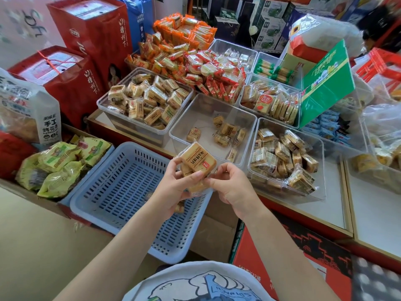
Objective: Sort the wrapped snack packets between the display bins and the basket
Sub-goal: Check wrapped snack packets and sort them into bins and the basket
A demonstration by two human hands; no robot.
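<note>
A: What's nearest on my feed?

B: Both hands over the blue basket [121,192]. My left hand [173,183] grips a small stack of wrapped packets [198,160]; the right hand [233,187] pinches the stack's lower edge.

A: Anything in the basket?

B: One packet [179,208], partly hidden under my left wrist.

A: Beyond that?

B: On the surface [321,205], a nearly bare clear bin [195,118] with a few packets, between a full bin on the left [143,101] and another on the right [284,157]. Orange and red packets [186,51] are heaped farther back.
</note>
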